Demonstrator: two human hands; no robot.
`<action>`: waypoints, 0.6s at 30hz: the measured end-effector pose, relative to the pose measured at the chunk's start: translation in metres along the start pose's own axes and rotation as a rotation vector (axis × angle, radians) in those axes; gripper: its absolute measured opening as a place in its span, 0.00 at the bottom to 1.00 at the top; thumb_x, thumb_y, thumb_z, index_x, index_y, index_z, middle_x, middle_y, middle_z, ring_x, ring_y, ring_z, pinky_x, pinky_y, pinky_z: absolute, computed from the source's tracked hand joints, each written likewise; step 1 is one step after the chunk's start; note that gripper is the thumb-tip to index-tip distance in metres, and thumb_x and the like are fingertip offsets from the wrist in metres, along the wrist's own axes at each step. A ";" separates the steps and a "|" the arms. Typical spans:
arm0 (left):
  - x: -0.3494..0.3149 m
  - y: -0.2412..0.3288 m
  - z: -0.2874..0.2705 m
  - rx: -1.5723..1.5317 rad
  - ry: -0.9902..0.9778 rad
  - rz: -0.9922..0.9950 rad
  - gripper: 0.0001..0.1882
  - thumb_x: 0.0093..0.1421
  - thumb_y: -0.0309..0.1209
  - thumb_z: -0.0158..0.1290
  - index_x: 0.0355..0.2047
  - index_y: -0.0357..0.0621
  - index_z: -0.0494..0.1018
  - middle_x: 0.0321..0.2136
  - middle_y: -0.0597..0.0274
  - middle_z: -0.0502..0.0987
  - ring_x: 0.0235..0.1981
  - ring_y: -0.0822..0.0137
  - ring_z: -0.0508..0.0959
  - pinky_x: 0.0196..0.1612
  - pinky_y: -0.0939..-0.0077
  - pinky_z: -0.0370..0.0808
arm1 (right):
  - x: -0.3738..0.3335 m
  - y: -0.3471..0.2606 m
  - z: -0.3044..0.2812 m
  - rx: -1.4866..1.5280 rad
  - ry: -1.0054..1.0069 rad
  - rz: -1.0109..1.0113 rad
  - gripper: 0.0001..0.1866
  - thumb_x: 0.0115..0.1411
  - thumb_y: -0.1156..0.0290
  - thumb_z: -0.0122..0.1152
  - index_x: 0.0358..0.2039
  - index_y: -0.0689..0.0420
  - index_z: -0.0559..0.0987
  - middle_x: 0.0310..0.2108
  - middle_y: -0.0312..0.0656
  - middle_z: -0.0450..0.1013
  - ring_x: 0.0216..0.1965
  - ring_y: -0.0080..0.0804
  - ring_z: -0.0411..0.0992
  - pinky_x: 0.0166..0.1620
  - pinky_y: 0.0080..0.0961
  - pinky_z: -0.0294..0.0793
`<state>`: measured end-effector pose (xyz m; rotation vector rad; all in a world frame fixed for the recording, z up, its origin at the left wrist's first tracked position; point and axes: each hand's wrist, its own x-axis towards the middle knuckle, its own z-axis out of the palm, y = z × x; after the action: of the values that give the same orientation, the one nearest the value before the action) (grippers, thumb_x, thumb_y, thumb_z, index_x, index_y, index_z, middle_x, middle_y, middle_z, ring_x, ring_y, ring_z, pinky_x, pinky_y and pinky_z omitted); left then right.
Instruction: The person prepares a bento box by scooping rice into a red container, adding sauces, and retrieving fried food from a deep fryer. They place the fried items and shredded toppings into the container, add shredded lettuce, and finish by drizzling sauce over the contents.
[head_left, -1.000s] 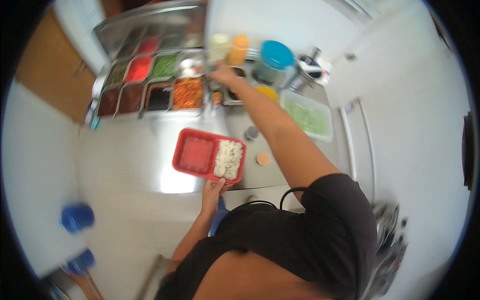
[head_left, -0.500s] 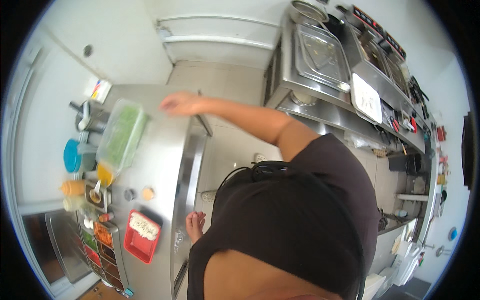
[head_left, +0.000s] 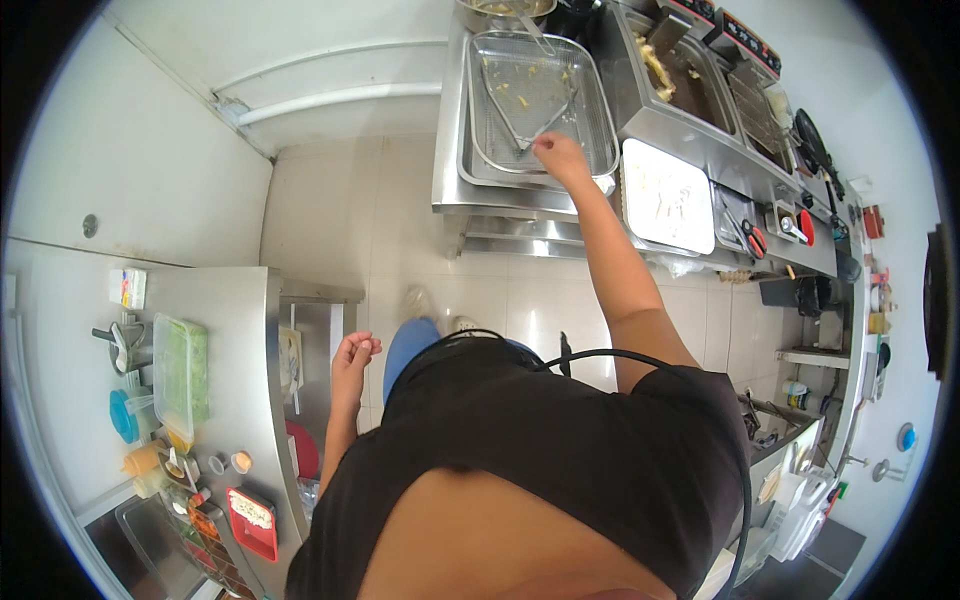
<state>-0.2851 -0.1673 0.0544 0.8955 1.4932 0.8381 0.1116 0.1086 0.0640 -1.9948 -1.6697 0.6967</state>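
My right hand (head_left: pixel 563 160) reaches to the far counter, its fingers pinched on the joined end of metal tongs (head_left: pixel 505 108). The tongs lie spread in a V inside a wire mesh basket (head_left: pixel 600 130) that sits in a steel tray (head_left: pixel 468 172). Yellowish food bits are scattered on the mesh. My left hand (head_left: pixel 353 360) hangs beside the left counter, fingers loosely curled and apart, with nothing visible in them.
A fryer (head_left: pixel 690 85) with food in one well stands beyond a white tray (head_left: pixel 668 197). Scissors (head_left: pixel 753 240) lie to its right. On the left counter (head_left: pixel 245 350) are a tub of shredded greens (head_left: pixel 183 375), a red tray with white food (head_left: pixel 255 525) and sauce bottles (head_left: pixel 140 460).
My body has turned from the left counter toward the far one. My right hand has moved from near the greens tub to the tongs. My left hand has come up and forward.
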 end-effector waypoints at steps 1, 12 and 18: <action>0.007 0.006 0.005 0.023 -0.011 -0.011 0.12 0.61 0.34 0.47 0.42 0.43 0.68 0.35 0.64 0.76 0.38 0.74 0.74 0.42 0.79 0.64 | 0.008 0.005 0.001 -0.048 -0.010 0.015 0.20 0.50 0.60 0.55 0.42 0.55 0.76 0.40 0.47 0.73 0.44 0.42 0.71 0.47 0.32 0.68; 0.197 0.093 0.036 0.110 -0.268 0.135 0.13 0.61 0.34 0.46 0.42 0.39 0.68 0.36 0.62 0.75 0.39 0.72 0.73 0.46 0.78 0.65 | 0.060 -0.002 0.063 -0.401 0.092 -0.027 0.19 0.49 0.59 0.60 0.41 0.53 0.76 0.51 0.46 0.63 0.55 0.43 0.58 0.54 0.36 0.61; 0.280 0.155 0.056 0.161 -0.300 0.239 0.12 0.61 0.32 0.46 0.43 0.38 0.68 0.35 0.60 0.75 0.40 0.71 0.73 0.50 0.76 0.65 | 0.052 0.021 0.057 -0.184 0.233 -0.072 0.12 0.49 0.61 0.60 0.29 0.57 0.76 0.51 0.48 0.62 0.55 0.45 0.57 0.54 0.37 0.60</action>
<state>-0.2352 0.1541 0.0602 1.2796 1.2178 0.7232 0.0984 0.1573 0.0017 -2.0373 -1.7048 0.2805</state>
